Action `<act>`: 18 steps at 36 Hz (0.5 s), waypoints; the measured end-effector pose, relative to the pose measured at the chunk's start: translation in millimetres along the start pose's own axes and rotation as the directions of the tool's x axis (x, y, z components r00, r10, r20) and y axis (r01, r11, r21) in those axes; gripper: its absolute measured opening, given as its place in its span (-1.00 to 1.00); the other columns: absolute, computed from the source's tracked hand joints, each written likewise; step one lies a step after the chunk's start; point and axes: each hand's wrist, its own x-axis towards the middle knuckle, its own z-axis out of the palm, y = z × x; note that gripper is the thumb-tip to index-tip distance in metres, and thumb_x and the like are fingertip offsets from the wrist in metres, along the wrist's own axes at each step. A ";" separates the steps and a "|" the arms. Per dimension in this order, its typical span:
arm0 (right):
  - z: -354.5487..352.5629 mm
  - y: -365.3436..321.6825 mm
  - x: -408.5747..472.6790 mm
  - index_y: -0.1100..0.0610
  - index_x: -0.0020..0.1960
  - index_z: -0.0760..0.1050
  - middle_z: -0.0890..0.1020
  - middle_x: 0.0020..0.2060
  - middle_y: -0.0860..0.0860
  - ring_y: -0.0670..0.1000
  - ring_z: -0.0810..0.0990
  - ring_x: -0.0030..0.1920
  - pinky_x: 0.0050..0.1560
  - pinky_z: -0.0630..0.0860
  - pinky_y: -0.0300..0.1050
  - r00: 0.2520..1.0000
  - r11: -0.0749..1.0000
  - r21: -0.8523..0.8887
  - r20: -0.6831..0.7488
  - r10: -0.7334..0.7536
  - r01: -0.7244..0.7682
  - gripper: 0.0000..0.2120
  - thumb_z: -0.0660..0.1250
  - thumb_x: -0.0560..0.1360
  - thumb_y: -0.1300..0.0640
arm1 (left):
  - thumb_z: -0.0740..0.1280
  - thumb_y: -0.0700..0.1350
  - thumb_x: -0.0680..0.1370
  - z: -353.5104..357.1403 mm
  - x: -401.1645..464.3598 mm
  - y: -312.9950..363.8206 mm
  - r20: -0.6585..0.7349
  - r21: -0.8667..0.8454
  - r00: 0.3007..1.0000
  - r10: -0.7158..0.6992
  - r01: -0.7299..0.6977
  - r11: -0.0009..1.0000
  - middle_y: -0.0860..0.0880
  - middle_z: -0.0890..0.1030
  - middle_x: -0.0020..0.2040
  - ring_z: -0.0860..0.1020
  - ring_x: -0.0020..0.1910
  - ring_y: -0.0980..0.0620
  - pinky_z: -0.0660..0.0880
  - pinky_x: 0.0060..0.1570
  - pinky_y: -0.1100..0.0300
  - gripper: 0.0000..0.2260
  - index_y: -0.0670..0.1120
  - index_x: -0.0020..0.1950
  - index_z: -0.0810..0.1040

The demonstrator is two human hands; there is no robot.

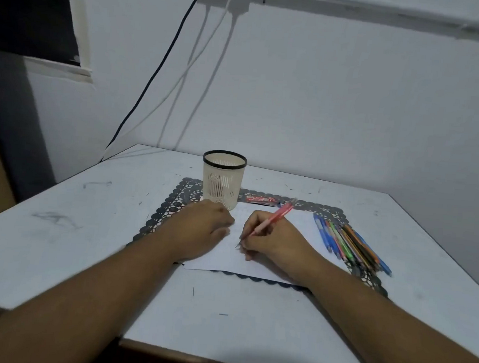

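Two hands over the sheet of paper [300, 229] in the head view. The right hand [273, 242] has its fingers curled round the red pen [280, 213], low near the tip. It looks a light, stiff, slick barrel, so that low hold suits it. The left hand [200, 229] rests relaxed, pinning the flimsy sheet to the bench [85, 226].

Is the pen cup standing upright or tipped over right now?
Upright. The cup stands on its base at the far edge of the mat, black rim up; no pens stick out of it.
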 end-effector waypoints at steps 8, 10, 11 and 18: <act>11.7 6.4 6.6 0.29 -0.16 0.50 0.54 -0.30 0.28 0.18 0.49 -0.32 -0.17 0.46 0.11 1.000 1.000 -0.012 -0.003 -0.023 0.023 -0.89 0.37 0.45 0.45 | 0.08 0.16 0.58 6.2 -0.2 -4.1 0.009 -0.019 1.000 -0.027 0.027 0.999 0.14 0.56 0.28 0.45 0.28 0.05 0.42 0.28 -0.10 -0.55 0.09 0.31 0.62; 11.3 7.2 6.7 0.31 -0.15 0.49 0.53 -0.31 0.25 0.17 0.48 -0.32 -0.17 0.43 0.11 1.000 1.000 0.005 -0.003 -0.025 0.025 -0.89 0.37 0.46 0.46 | 0.08 0.16 0.58 7.6 -0.7 -5.0 0.008 -0.032 0.999 -0.031 0.031 0.999 0.15 0.56 0.29 0.44 0.29 0.06 0.40 0.30 -0.11 -0.55 0.10 0.31 0.62; 11.1 7.0 6.7 0.31 -0.15 0.48 0.53 -0.31 0.24 0.16 0.48 -0.33 -0.16 0.43 0.11 1.000 1.000 0.004 -0.006 -0.024 0.024 -0.88 0.37 0.47 0.47 | 0.08 0.16 0.57 8.4 -0.7 -5.6 0.005 -0.034 0.999 -0.032 0.032 0.999 0.16 0.56 0.29 0.44 0.29 0.06 0.38 0.31 -0.11 -0.55 0.11 0.31 0.62; 11.9 7.2 7.4 0.20 -0.20 0.53 0.55 -0.32 0.20 0.10 0.50 -0.33 -0.19 0.48 0.05 1.000 0.999 -0.045 0.018 -0.002 0.003 -0.82 0.39 0.46 0.44 | -0.01 0.24 0.54 12.5 0.9 -8.5 -0.010 -0.047 0.999 -0.030 0.030 0.998 0.18 0.56 0.28 0.45 0.27 0.05 0.40 0.28 -0.08 -0.45 0.13 0.31 0.63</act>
